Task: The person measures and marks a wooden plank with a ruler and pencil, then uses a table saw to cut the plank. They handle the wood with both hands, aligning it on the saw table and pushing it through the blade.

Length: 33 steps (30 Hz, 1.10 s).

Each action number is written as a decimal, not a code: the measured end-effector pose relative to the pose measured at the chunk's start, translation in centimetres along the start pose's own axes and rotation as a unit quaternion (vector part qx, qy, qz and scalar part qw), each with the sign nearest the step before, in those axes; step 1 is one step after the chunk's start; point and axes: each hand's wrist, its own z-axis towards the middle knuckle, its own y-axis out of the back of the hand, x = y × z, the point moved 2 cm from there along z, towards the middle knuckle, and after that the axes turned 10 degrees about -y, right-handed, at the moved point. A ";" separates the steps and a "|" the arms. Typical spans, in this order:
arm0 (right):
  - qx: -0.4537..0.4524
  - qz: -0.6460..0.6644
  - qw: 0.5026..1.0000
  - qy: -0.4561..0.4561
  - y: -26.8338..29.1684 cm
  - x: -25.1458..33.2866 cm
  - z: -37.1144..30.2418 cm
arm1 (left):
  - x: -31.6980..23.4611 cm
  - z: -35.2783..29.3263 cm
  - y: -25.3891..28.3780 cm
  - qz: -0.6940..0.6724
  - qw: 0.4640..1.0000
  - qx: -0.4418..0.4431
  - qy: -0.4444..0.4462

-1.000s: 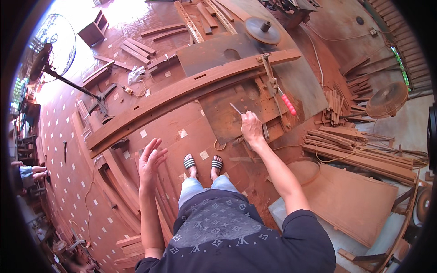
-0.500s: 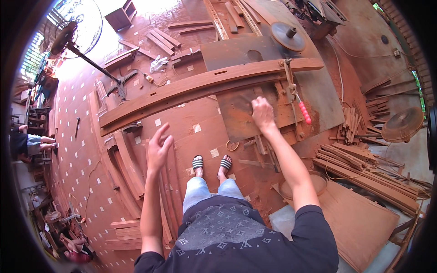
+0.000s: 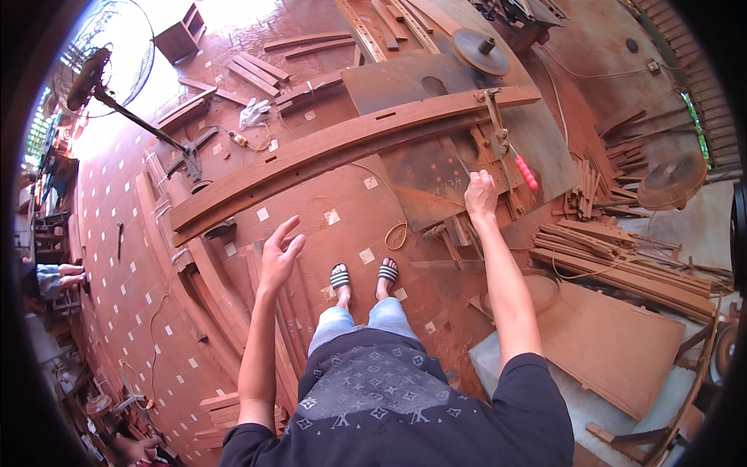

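Observation:
A long brown wooden beam [image 3: 311, 156] with small slots cut in it lies across a dusty work table [image 3: 426, 194]. Near the beam's right end sits a metal clamp [image 3: 496, 117] with a red handle [image 3: 526, 173]. My right hand [image 3: 481, 194] is closed in a fist over the table, just left of that handle. A thin dark line runs up to its fingers, but what they hold, if anything, is unclear. My left hand [image 3: 278, 254] hovers below the beam over the floor, its fingers apart and nothing in it.
A round disc [image 3: 480, 53] stands on the table's far side. Stacked wood strips [image 3: 615, 265] and a flat panel [image 3: 611, 338] lie to the right. More boards [image 3: 218, 288] cover the floor at left, near a standing fan [image 3: 148, 124]. A yellowish cord loop [image 3: 396, 235] hangs by the table.
My right hand has moved right along the table, closer to the red handle, and stays closed. My left hand remains raised and open. The whole view has shifted slightly.

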 end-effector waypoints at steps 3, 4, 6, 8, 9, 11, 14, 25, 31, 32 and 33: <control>0.038 0.006 0.998 -0.045 -0.9 -0.2 -1.6 | 1.7 -0.8 2.0 -0.012 1.000 0.006 0.015; 0.054 0.001 0.998 -0.037 -0.9 1.0 -2.4 | 2.0 -1.1 2.7 -0.019 1.000 0.002 0.022; 0.027 -0.002 1.000 0.013 -0.2 3.6 -4.3 | 2.7 -1.5 3.7 -0.024 0.999 -0.002 0.035; 0.035 -0.014 0.999 -0.004 0.4 6.3 -6.3 | 2.6 -1.7 4.3 -0.020 0.999 -0.009 0.037; 0.033 -0.013 0.999 0.001 0.6 7.2 -7.0 | 2.5 -1.6 4.6 -0.017 0.999 -0.012 0.037; 0.030 -0.011 0.999 0.013 1.1 8.8 -8.1 | 2.6 -1.6 4.7 -0.037 0.999 -0.018 0.034; 0.032 -0.017 0.999 0.041 1.6 10.7 -9.0 | 2.8 -1.5 4.9 -0.059 0.997 -0.021 0.034; 0.036 0.004 0.994 0.099 2.1 13.2 -7.9 | 4.3 -2.6 6.5 -0.066 0.997 -0.023 0.028; 0.045 0.004 0.978 0.203 1.7 13.0 -6.2 | 4.4 -3.3 7.1 -0.077 0.996 -0.044 0.032; 0.045 0.005 0.976 0.215 1.8 13.0 -7.0 | 4.5 -3.4 7.2 -0.075 0.996 -0.045 0.031; 0.049 0.013 0.972 0.229 2.2 13.3 -7.8 | 4.6 -3.6 7.2 -0.074 0.996 -0.048 0.030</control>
